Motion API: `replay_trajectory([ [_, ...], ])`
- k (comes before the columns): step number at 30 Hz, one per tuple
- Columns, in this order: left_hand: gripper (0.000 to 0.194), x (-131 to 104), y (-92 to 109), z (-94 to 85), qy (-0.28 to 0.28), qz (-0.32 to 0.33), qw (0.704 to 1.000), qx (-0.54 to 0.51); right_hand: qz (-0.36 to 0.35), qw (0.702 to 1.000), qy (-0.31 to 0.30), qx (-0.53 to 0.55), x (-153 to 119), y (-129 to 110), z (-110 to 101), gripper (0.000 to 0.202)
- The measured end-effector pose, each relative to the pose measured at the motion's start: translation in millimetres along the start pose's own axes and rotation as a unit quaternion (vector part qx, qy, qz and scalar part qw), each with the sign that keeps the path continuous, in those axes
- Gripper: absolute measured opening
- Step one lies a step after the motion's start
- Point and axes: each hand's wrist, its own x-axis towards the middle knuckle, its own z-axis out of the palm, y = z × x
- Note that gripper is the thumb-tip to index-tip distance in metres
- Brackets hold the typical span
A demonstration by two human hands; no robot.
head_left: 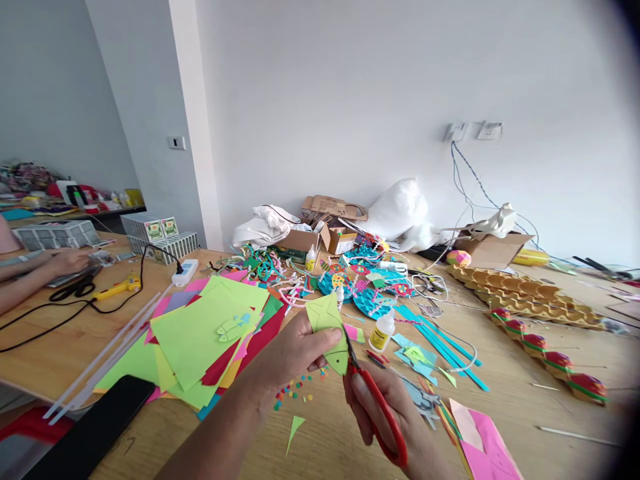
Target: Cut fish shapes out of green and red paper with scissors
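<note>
My left hand [295, 350] pinches a yellow-green paper fish [324, 313] with drawn lines and a dot eye, its head pointing down. In my right hand [385, 400] are scissors with red handles [389, 427]; the blades lie against the fish's right edge near the head. A thin green paper scrap [295, 430] lies on the table below, beside small coloured paper dots [300, 387]. To the left spreads a stack of coloured paper sheets [200, 333], with a small cut fish [233, 328] on top. A glue bottle [383, 331] stands beyond my right hand.
A black phone [100, 427] lies front left. Egg cartons [530, 297] and red-green painted cups [555, 360] line the right side. Blue strips [445, 347], pink paper [487, 440] and cardboard boxes [305, 240] surround the work. At left are another person's hands [65, 260] and a yellow glue gun [117, 287].
</note>
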Motion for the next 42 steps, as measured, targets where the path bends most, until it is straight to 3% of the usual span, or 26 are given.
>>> replay_trajectory([
  [11,0.019,3,0,-0.7,-0.006,0.048,0.999,0.023,-0.016,1.0,-0.005,-0.003,4,8,-2,0.05],
  [19,0.015,1,2,0.4,-0.005,0.041,0.999,0.022,-0.03,0.999,-0.011,-0.018,-1,-4,-4,0.047],
  [29,0.015,1,3,0.1,-0.026,0.034,0.999,0.01,-0.024,0.999,-0.034,-0.004,2,-1,-5,0.051],
  [42,0.013,3,0,-3.9,-0.037,0.027,0.999,-0.005,0.001,1.0,-0.016,0.001,3,4,-2,0.055],
])
